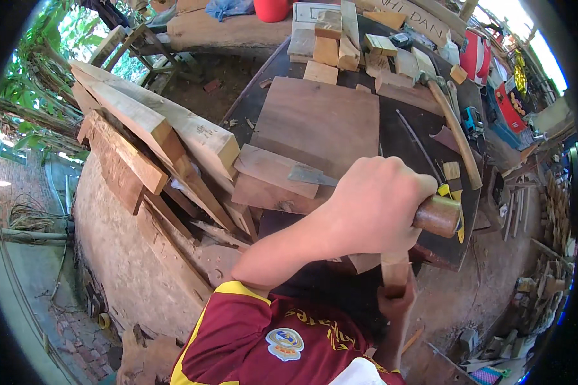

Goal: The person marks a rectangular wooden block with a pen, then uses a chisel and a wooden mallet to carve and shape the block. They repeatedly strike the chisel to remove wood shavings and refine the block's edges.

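We take the broad brown board (321, 122) on the dark table (390, 142) as landmark. Two hands counted. Left hand (382, 202): just off the board's near right corner, curled into a full fist around one round wooden handle (438, 217), its brown end jutting out rightward. Right hand (398, 299): well nearer us than the board, shadowed, at the lower end of one pale wooden piece (395, 272); we cannot tell how far it is closed, nor whether piece and handle join. Right of the board: one hammer (455, 131), one blue tape measure (473, 122), one slender rod (419, 142). Beyond it: one red container (273, 9).
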Demonstrator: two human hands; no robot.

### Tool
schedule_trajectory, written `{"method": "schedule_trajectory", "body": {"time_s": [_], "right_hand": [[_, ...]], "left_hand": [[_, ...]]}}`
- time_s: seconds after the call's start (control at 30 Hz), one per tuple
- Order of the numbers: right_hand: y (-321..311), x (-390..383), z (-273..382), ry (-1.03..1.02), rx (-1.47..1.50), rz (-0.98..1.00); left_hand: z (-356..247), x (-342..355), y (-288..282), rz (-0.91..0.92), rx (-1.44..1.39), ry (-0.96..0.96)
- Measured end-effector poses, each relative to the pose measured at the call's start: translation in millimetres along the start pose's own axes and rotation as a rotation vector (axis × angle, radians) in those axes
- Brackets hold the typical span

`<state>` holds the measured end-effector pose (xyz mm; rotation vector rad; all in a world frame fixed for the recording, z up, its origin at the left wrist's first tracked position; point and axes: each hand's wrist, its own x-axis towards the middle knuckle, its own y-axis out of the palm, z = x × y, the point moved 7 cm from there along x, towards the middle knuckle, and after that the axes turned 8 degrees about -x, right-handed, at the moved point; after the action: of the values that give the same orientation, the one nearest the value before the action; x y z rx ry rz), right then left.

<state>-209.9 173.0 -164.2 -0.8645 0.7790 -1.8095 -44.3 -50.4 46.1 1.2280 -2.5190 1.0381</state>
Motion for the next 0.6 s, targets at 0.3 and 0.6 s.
{"method": "schedule_trajectory", "body": {"time_s": [0.3,0.6], "right_hand": [[-92,22,-15,0.034,0.341,-0.312],[-131,42,1,0.011,0.500,-0.562]], "left_hand": [[3,-1,-9,-0.086,-0.033,0.028],[0,-2,-8,-0.075,-0.075,0.024]]}}
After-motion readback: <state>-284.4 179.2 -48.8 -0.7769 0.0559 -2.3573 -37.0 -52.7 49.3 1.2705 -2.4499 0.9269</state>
